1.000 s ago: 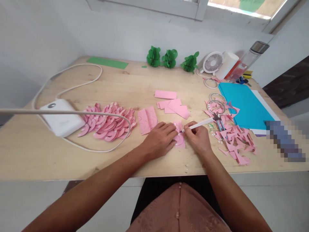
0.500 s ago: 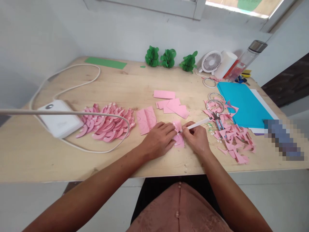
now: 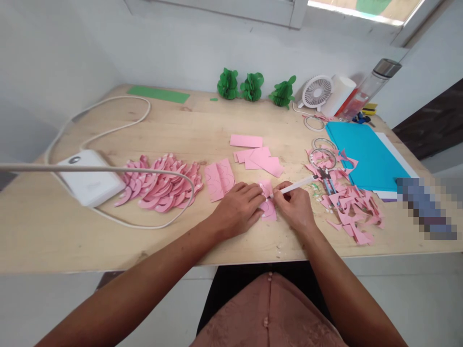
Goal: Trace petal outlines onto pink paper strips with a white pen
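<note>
My right hand [image 3: 294, 205] is closed around a slim white pen [image 3: 301, 183]. The pen's tip touches a small pink paper piece [image 3: 268, 213] that carries curved drawn lines. My left hand [image 3: 240, 205] lies over the left side of this paper, its fingers stretched out side by side and pressing down; they cover part of it. Just left of that hand are pink papers with drawn curves [image 3: 216, 182]. Beyond the hands, several plain pink paper rectangles [image 3: 265, 160] overlap.
A pile of cut pink petals [image 3: 170, 188] lies left, near a white power bank [image 3: 90, 178] whose cable loops across. On the right are scissors [image 3: 327, 182], pink scraps [image 3: 356, 217] and a blue folder [image 3: 369, 156]. Green paper shapes [image 3: 252, 87], a fan [image 3: 317, 92] and a bottle [image 3: 372, 89] stand behind.
</note>
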